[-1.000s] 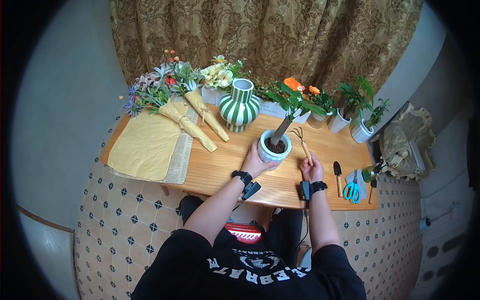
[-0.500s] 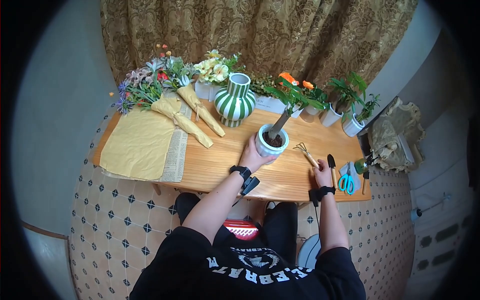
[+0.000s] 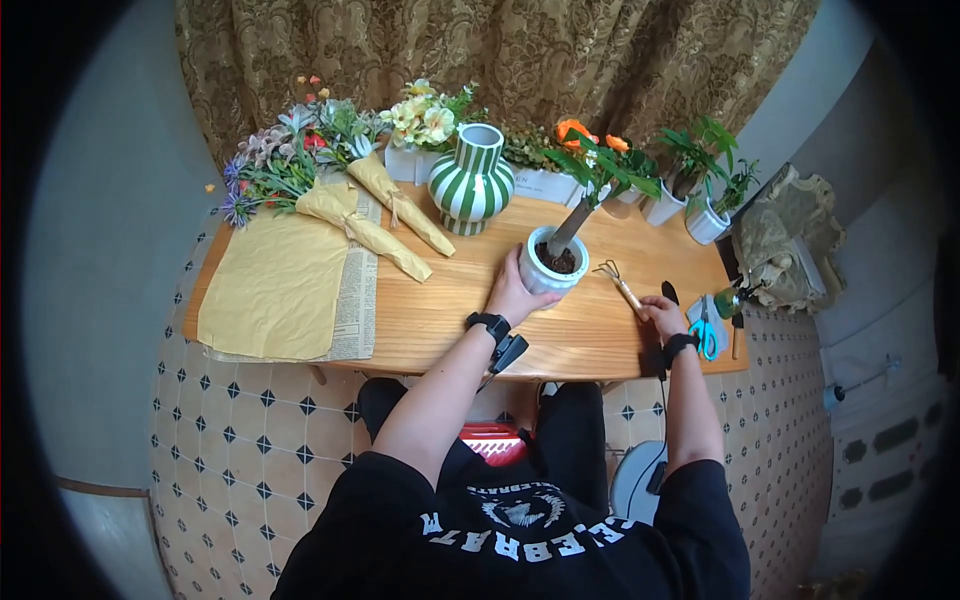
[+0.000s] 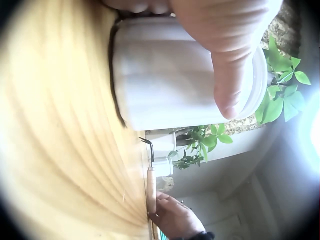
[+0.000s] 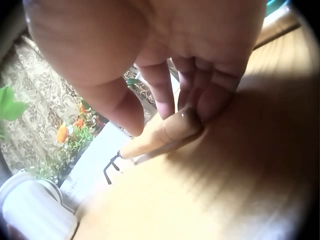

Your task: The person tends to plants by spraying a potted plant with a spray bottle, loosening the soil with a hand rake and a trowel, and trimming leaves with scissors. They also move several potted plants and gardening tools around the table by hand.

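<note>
In the head view, the left hand grips the side of a pale ceramic pot holding a thick-stemmed leafy plant and dark soil. Its thumb lies along the rim in the left wrist view. The right hand is low over the table, beside the handle end of a small three-pronged rake. In the right wrist view, the thumb and loosely bent fingers are spread around the wooden handle; contact with it is hard to tell. The rake lies on the wood with its prongs pointing away from the person.
A striped vase stands behind the pot. Yellow paper, newspaper and wrapped bouquets cover the left side. Blue-handled scissors, a trowel and a green bottle are at the right. Potted plants line the back.
The right hand has lowered the rake to the table on the right, and its fingers have since loosened and shifted slightly off the handle. The left hand has kept its grip on the pot.
</note>
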Demonstrator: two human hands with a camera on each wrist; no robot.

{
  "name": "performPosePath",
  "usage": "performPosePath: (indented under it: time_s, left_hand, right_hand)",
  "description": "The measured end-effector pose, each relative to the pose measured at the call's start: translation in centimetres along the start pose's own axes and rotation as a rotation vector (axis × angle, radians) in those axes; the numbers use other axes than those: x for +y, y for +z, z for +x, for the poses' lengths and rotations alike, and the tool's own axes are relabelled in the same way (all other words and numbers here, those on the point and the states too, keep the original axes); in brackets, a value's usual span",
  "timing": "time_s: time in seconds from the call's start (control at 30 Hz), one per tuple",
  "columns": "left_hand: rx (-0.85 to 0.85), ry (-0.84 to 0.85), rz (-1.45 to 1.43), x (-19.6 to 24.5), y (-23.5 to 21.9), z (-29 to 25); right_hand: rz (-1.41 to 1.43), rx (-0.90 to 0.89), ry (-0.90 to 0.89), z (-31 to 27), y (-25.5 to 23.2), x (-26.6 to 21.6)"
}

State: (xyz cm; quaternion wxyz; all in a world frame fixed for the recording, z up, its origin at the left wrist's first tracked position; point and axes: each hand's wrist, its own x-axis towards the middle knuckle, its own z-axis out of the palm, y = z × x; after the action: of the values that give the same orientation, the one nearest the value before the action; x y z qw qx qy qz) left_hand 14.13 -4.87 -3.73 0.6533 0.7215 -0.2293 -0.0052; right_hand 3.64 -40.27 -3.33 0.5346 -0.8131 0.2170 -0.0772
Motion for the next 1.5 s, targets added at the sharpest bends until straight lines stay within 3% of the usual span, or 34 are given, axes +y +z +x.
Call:
performPosePath:
  time_s: [0.03,0.17,0.4,0.47,0.6,0.8,0.93,0.97,1.07,1.2,1.33,1.47,1.5]
  left_hand:
    - [-0.009,-0.015,-0.001,0.2,-0.1,-0.1]
    - [-0.004,-0.041,0.031,0.6,-0.4,0.0]
    - [0.031,0.041,-0.032,-0.1,0.2,0.2]
    - [0.028,0.014,-0.043,0.3,0.2,0.1]
    - [0.013,0.044,0.016,-0.4,0.1,0.2]
    - [-0.026,-0.022,0.001,0.5,-0.1,0.1]
    - [-0.018,-0.015,0.019,0.3,0.0,0.2]
    - [-0.021,-0.019,0.019,0.3,0.0,0.1]
    - [-0.022,-0.009,0.015,0.3,0.0,0.1]
    - [-0.011,0.023,0.012,0.0,0.0,0.1]
    - [-0.008,0.021,0.005,-0.1,0.1,0.2]
    - [-0.007,0.032,-0.006,0.2,0.0,0.2]
    - [-0.01,0.029,0.0,0.3,0.0,0.1]
  right_hand:
    - [0.01,-0.056,-0.005,0.1,-0.7,-0.3]
    - [-0.179,0.201,-0.144,0.3,-2.4,-0.1]
    - [-0.334,0.25,-0.03,-0.9,-4.2,2.8]
    - [-0.215,0.188,-0.005,-1.4,-4.7,3.9]
    - [-0.051,0.242,0.081,-4.8,-4.8,0.6]
    - [-0.104,0.271,0.024,-5.9,-7.1,2.0]
    - [-0.571,0.563,-0.066,-5.6,-7.3,1.9]
    - [-0.669,0.515,0.014,-5.4,-7.1,1.7]
    - [-1.063,0.522,0.011,-5.7,-4.5,1.3]
    - [-1.101,0.402,0.163,-4.5,-4.2,0.8]
    - [-1.19,0.38,0.136,-3.6,-4.8,1.1]
    - [-0.84,0.617,0.034,-3.5,-5.5,0.8]
    - [-0.762,0.594,-0.005,-2.9,-6.3,1.4]
